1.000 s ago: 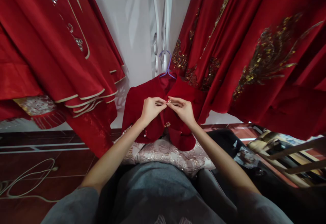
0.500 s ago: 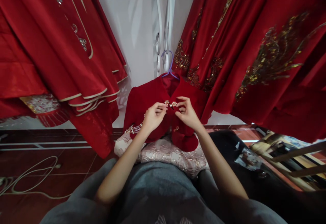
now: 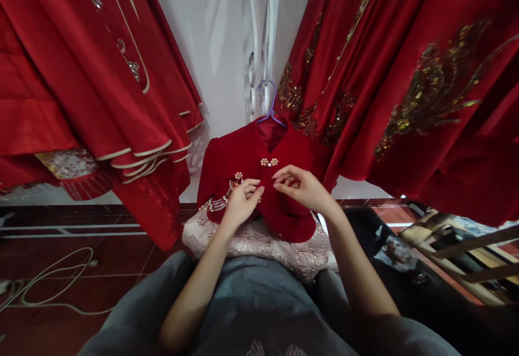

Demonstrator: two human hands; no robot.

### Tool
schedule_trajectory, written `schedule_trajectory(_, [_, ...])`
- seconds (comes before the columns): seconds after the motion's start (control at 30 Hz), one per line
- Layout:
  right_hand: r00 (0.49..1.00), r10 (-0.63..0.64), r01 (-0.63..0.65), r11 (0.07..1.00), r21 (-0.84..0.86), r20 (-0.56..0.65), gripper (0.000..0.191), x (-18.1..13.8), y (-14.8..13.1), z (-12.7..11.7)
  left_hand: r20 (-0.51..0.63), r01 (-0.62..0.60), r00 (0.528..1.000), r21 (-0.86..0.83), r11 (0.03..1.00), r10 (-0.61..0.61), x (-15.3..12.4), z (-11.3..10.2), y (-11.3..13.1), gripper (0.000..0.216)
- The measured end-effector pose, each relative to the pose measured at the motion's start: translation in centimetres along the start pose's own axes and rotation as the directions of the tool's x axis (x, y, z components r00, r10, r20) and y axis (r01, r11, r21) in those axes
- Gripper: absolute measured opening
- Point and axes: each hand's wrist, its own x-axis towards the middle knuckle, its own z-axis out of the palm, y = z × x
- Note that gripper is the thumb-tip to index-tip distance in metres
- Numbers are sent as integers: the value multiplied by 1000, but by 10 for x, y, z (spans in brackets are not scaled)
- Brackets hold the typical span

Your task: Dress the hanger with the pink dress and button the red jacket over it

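Note:
A red velvet jacket (image 3: 227, 153) hangs on a purple hanger (image 3: 271, 108), its lower part resting over pale pink patterned fabric (image 3: 259, 242) on my lap. Two pearl-and-gold flower fasteners (image 3: 268, 162) sit side by side at the chest. Below them, my left hand (image 3: 244, 202) pinches the jacket's front near its middle edge. My right hand (image 3: 302, 187) hovers at the other front panel, thumb and forefinger slightly apart. Beaded strands with a flower brooch (image 3: 221, 200) hang on the jacket's left side, partly behind my left hand.
Red garments with pale piping (image 3: 133, 102) hang at left, and red gowns with gold sequins (image 3: 421, 96) at right. A white cable (image 3: 57, 291) lies on the tiled floor. A small clear plastic bag (image 3: 397, 253) rests on a black surface beside a wooden rack (image 3: 478, 259).
Both hands have come off the flower fasteners and moved down the jacket front. The two flowers now sit close together, with the jacket's neck joined there.

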Motion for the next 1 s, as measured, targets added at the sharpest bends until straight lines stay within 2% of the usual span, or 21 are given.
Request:
schedule_trajectory(0.1, [999, 47, -47, 998, -35, 1, 34, -1, -1, 27, -115, 41, 992, -65, 997, -49, -2, -15, 2, 32])
schedule_trajectory(0.17, [998, 54, -54, 999, -7, 15, 37, 0, 2, 47, -119, 73, 989, -120, 990, -87, -5, -22, 3, 34])
schedule_trajectory(0.3, [1000, 16, -15, 999, 48, -19, 29, 6, 16, 72, -112, 101, 986, -169, 981, -120, -6, -30, -1, 30])
schedule_trajectory(0.37, [999, 37, -34, 992, 125, -25, 29, 10, 22, 75, -151, 79, 983, -154, 985, -103, -3, -32, -7, 28])
schedule_trajectory(0.43, [997, 63, -57, 984, 168, -34, 31, 12, 25, 73, -221, 12, 975, -73, 997, -28, 0, -34, -14, 25])
schedule_trajectory(0.5, [995, 78, -66, 986, 154, -70, 35, 14, 25, 71, -263, -64, 962, 55, 996, 77, 3, -34, -22, 21])
schedule_trajectory(0.57, [991, 80, -68, 991, 117, -104, 38, 14, 26, 69, -244, -101, 960, 157, 982, 138, 5, -33, -29, 23])
schedule_trajectory(0.73, [978, 49, -40, 998, 48, -201, 42, 18, 35, 68, -223, -102, 962, 237, 966, 157, 9, -29, -41, 29])
schedule_trajectory(0.87, [953, 50, -29, 997, 72, -299, 41, 19, 39, 67, -208, -110, 963, 278, 954, 171, 12, -28, -44, 31])
schedule_trajectory(1.0, [948, 39, -13, 996, 86, -315, 38, 18, 35, 68, -232, -92, 960, 259, 961, 155, 16, -27, -46, 29])
